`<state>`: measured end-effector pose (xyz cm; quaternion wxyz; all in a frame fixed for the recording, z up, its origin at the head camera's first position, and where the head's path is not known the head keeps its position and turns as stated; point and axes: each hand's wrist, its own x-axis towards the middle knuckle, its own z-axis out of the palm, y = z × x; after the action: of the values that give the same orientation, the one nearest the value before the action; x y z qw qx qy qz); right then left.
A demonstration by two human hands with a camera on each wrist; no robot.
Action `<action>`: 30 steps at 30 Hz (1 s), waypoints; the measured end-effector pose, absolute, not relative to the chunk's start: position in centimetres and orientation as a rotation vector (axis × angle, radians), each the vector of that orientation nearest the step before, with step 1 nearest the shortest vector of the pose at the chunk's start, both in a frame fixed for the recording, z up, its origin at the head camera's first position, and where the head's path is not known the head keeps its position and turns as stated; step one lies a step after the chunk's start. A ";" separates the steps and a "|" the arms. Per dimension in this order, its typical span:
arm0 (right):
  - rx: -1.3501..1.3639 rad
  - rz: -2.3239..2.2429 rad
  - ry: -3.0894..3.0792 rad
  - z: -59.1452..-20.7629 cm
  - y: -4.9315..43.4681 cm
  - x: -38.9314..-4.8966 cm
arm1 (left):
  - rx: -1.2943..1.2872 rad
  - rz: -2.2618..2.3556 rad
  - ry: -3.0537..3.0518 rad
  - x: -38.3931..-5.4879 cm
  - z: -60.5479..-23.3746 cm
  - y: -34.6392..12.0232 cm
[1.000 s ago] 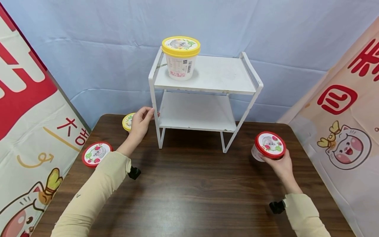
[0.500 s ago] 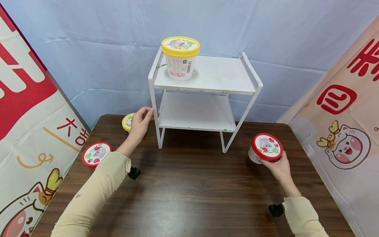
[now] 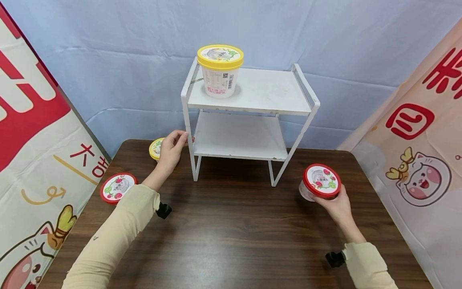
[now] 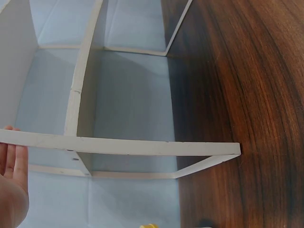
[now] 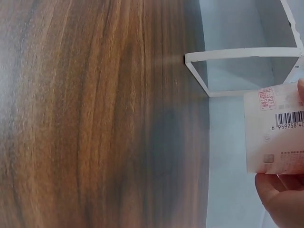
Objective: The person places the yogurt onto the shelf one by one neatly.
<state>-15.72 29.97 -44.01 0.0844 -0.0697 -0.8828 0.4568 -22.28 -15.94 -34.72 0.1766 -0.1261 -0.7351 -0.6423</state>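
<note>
My right hand (image 3: 337, 205) grips a tub with a red lid (image 3: 322, 180) from its right side. In the right wrist view the tub's white wall (image 5: 273, 133) shows a barcode, with the thumb and fingers around it, and it appears raised off the table. My left hand (image 3: 172, 150) holds the front left leg of a white two-tier rack (image 3: 268, 90), thumb in front and fingers reaching behind. The left wrist view shows those fingers (image 4: 18, 164) at the rack's upright. On the rack's top shelf, toward the left, stands a tub with a yellow lid (image 3: 220, 76).
Another red-lidded tub (image 3: 117, 188) stands at the table's left edge, beside my left forearm. Behind my left hand is a second yellow-lidded tub (image 3: 155, 148), partly hidden. The rack's lower shelf (image 3: 240, 136) is bare. A pale blue curtain (image 3: 126, 60) hangs behind the brown table (image 3: 231, 224).
My right hand has moved a little to the left with the red-lidded tub, slightly nearer the rack. The left hand and the rack stay where they were.
</note>
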 end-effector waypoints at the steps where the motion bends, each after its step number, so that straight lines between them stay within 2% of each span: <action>1: -0.202 1.360 -2.635 -44.0 29.9 -15.7 | -0.355 -1.817 -2.083 -22.3 -34.7 -15.9; 30: -0.119 1.332 -2.673 -43.8 27.7 -15.0 | -0.349 -1.825 -2.086 -22.3 -34.7 -15.9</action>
<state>-15.01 27.69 -43.75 0.0762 -0.0398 -0.8918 0.4442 -22.28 -15.94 -34.71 0.1730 -0.1230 -0.7355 -0.6434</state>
